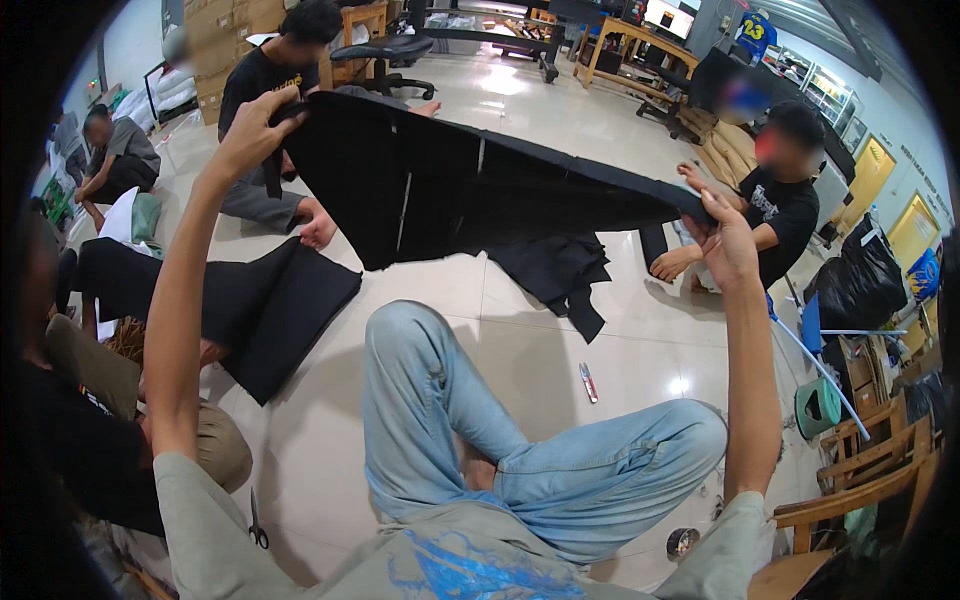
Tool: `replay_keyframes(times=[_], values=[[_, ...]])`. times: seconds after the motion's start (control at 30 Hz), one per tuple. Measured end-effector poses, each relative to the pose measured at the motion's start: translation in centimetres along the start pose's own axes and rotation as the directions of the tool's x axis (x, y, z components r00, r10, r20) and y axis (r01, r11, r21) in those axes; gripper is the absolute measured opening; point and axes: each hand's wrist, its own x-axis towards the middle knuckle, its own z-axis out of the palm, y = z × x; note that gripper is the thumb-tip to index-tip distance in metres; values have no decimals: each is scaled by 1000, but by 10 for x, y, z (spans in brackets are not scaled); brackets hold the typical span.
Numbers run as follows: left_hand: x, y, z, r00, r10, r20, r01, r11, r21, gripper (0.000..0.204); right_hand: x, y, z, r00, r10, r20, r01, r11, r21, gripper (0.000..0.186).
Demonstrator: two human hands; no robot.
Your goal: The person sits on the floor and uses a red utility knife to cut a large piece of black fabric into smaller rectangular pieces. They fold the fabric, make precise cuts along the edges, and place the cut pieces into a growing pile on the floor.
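Note:
My left hand [262,130] grips the upper left corner of a long piece of black fabric [430,190], raised above the floor. My right hand [725,240] grips its other end at the right, so the cloth stretches between both hands, with a few thin pale streaks across it. Below it, loose black fabric pieces [545,280] lie on the tiles. A small red-and-silver tool [588,383] lies by my right knee. Black scissors [257,525] lie to the left of my legs.
Co-workers sit at front left [250,85], right [790,200] and near left [100,450], beside more black cloth [280,320]. At right are a broom [820,370], green bin [815,410], wooden chairs [850,520] and black bags [860,270]. Desks [640,55] and boxes [205,45] stand behind.

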Motion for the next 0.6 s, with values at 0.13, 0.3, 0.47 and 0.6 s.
replay_keyframes(times=[0.13,0.3,0.47,0.6], values=[[-24,-9,-10,960,-203,193,210,978,-12,24,4,-4,2,1000,-17,13,18,999,-39,31],[-49,-16,-9,986,-126,111,146,968,-202,19,32,12,-2,998,20,67,-19,1000,-16,34],[-70,-16,11,941,-107,320,168,971,-168,18,81,77,-21,992,85,98,-87,996,11,38],[-64,-13,3,901,-124,416,198,970,-139,21,115,109,-32,989,62,136,-72,995,71,42]])
